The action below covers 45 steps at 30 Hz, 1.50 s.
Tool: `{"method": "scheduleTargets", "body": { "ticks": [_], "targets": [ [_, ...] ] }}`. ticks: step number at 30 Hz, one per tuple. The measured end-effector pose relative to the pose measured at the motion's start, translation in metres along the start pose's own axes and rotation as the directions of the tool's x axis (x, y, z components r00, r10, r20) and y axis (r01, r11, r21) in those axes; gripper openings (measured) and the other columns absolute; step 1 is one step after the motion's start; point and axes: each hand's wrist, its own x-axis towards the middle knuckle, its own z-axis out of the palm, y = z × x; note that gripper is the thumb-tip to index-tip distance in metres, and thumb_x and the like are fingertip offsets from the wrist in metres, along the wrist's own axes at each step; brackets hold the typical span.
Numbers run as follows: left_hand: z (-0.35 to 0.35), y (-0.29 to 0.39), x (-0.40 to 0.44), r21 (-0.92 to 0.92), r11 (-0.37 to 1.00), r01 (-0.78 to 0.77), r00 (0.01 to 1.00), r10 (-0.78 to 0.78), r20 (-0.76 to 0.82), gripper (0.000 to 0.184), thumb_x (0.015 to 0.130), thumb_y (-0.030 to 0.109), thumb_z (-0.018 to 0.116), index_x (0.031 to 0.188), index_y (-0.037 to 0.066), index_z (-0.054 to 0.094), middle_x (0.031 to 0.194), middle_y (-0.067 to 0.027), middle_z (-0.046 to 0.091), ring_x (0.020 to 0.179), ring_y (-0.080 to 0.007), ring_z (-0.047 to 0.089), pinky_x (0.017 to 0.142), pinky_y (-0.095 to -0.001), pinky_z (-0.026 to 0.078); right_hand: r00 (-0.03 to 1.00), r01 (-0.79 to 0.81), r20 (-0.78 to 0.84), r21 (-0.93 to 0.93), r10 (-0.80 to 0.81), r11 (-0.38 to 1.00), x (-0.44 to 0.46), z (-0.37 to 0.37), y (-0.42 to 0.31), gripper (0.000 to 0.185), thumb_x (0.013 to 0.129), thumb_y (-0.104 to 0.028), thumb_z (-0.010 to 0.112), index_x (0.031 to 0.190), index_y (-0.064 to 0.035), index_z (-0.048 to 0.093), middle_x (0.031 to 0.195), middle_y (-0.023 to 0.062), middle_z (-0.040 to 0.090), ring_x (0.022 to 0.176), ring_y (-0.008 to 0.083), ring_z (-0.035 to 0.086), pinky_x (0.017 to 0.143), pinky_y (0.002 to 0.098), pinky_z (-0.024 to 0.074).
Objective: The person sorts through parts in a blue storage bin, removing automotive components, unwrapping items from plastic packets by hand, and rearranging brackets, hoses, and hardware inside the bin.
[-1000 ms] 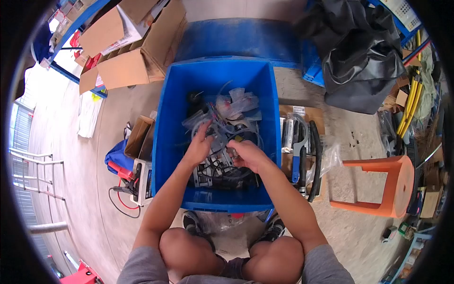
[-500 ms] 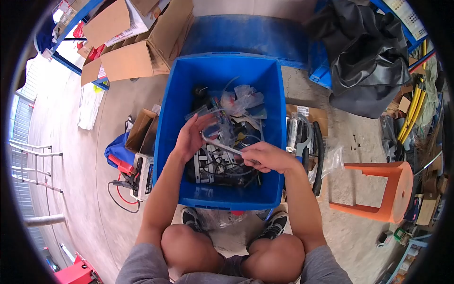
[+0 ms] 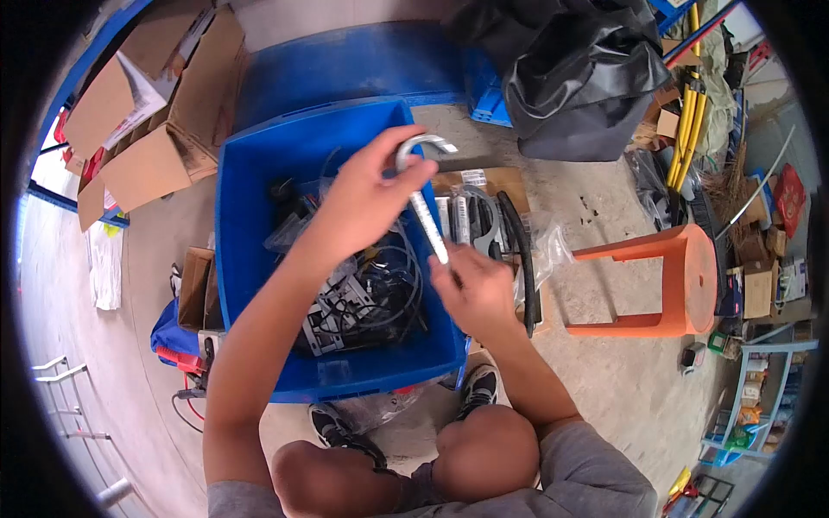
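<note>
A pale grey rod [image 3: 428, 226] with a curved, hook-like end is raised over the right rim of a blue bin [image 3: 356, 380]. My left hand [image 3: 367, 194] is closed near the rod's curved upper end, thumb and fingers around it. Lower down, my right hand [image 3: 479, 292] grips the straight end, its fingers curled and partly hidden. Beneath my left forearm, the bin holds white slotted metal brackets [image 3: 338, 306], coiled clear tubing [image 3: 413, 268], dark cables and plastic bags. What exactly the rod is, I cannot make out.
Right of the bin lies cardboard [image 3: 496, 181] with wrapped parts and a black hose [image 3: 522, 259]. An orange stool [image 3: 686, 281] lies on its side farther right. Open cartons [image 3: 138, 147] stand at upper left, and black sheeting [image 3: 579, 95] hangs at the upper right.
Both hands have lifted the rod up and right, from above the bin's contents to its right rim. My left hand has gone from open beside the rod to gripping its hooked end. The view has turned right.
</note>
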Motion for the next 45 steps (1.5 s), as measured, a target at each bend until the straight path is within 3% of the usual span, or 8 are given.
{"method": "scheduleTargets", "body": {
  "ticks": [7, 13, 19, 21, 28, 33, 39, 45],
  "targets": [
    [0.087, -0.069, 0.012, 0.717, 0.595, -0.362, 0.926, 0.141, 0.350, 0.038, 0.100, 0.017, 0.061, 0.137, 0.008, 0.064, 0.131, -0.0168, 0.069, 0.145, -0.0390, 0.044, 0.124, -0.0586, 0.027, 0.928, -0.308, -0.292, -0.248, 0.232, 0.919, -0.041, 0.033, 0.117, 0.015, 0.090, -0.017, 0.076, 0.095, -0.0030, 0.076, 0.085, 0.0140, 0.062, 0.072, 0.0362, 0.064, 0.064, 0.0465, 0.0519],
    [0.117, -0.093, -0.041, 0.688, 0.556, -0.466, 0.843, 0.043, 0.536, 0.030, 0.099, 0.025, 0.060, 0.123, 0.010, 0.071, 0.134, -0.0076, 0.068, 0.151, -0.0363, 0.037, 0.126, -0.0646, 0.012, 0.899, -0.437, -0.148, -0.214, 0.413, 0.874, -0.083, 0.085, 0.206, 0.016, 0.091, -0.024, 0.071, 0.091, -0.0074, 0.072, 0.098, 0.0167, 0.067, 0.083, 0.0417, 0.068, 0.071, 0.0511, 0.0547],
    [0.042, -0.128, -0.076, 0.565, 0.784, -0.258, 0.958, 0.282, 0.047, 0.019, 0.092, 0.009, 0.070, 0.111, 0.005, 0.069, 0.114, -0.0148, 0.070, 0.110, -0.0364, 0.067, 0.092, -0.0461, 0.055, 0.893, -0.451, -0.133, -0.289, 0.431, 0.844, -0.079, 0.092, 0.221, 0.020, 0.090, -0.022, 0.074, 0.092, -0.0028, 0.074, 0.091, 0.0176, 0.070, 0.088, 0.0409, 0.069, 0.077, 0.0502, 0.0553],
    [0.009, -0.156, -0.067, 0.499, 0.859, 0.119, 0.981, -0.025, -0.191, 0.016, 0.096, 0.009, 0.065, 0.110, 0.001, 0.066, 0.106, -0.0185, 0.069, 0.099, -0.0394, 0.067, 0.083, -0.0456, 0.055, 0.898, -0.440, -0.123, -0.301, 0.423, 0.846, -0.079, 0.093, 0.218, 0.022, 0.090, -0.022, 0.074, 0.097, -0.0013, 0.073, 0.095, 0.0173, 0.070, 0.094, 0.0418, 0.067, 0.081, 0.0511, 0.0549],
    [-0.062, -0.304, 0.014, 0.929, 0.350, 0.119, 0.978, 0.120, -0.171, 0.031, 0.094, 0.024, 0.068, 0.122, 0.010, 0.067, 0.133, -0.0204, 0.061, 0.129, -0.0388, 0.054, 0.109, -0.0547, 0.041, 0.944, -0.263, -0.259, -0.205, 0.207, 0.943, -0.039, 0.062, 0.141, 0.025, 0.088, -0.008, 0.071, 0.113, -0.0028, 0.070, 0.120, 0.0160, 0.062, 0.108, 0.0375, 0.057, 0.095, 0.0472, 0.0463],
    [-0.065, -0.308, 0.049, 0.803, 0.446, 0.396, 0.912, -0.294, -0.286, 0.037, 0.089, 0.026, 0.075, 0.122, 0.011, 0.069, 0.127, -0.0176, 0.066, 0.120, -0.0356, 0.061, 0.107, -0.0516, 0.045, 0.944, -0.165, -0.293, -0.016, 0.153, 0.986, -0.013, 0.038, 0.085, 0.022, 0.087, -0.002, 0.071, 0.110, -0.0028, 0.071, 0.121, 0.0165, 0.060, 0.106, 0.0342, 0.057, 0.091, 0.0432, 0.0475],
    [-0.073, -0.276, 0.022, -0.165, 0.959, 0.229, 0.885, -0.276, -0.375, 0.029, 0.093, 0.016, 0.076, 0.118, 0.006, 0.066, 0.106, -0.0058, 0.069, 0.101, -0.0191, 0.067, 0.087, -0.0348, 0.053, 0.961, -0.073, -0.250, 0.176, 0.116, 0.982, 0.008, 0.029, 0.057, 0.016, 0.089, 0.000, 0.070, 0.105, -0.0016, 0.072, 0.112, 0.0146, 0.068, 0.100, 0.0298, 0.065, 0.085, 0.0373, 0.0536],
    [-0.057, -0.170, -0.060, -0.323, 0.920, 0.221, 0.933, -0.296, -0.206, 0.032, 0.095, 0.015, 0.075, 0.124, 0.002, 0.067, 0.105, -0.0044, 0.072, 0.096, -0.0134, 0.067, 0.086, -0.0310, 0.054, 0.990, -0.138, 0.015, 0.305, 0.140, 0.942, 0.051, 0.103, 0.018, 0.029, 0.096, -0.019, 0.069, 0.116, 0.0018, 0.067, 0.113, 0.0242, 0.070, 0.093, 0.0435, 0.071, 0.087, 0.0462, 0.0566]
  ]
}}
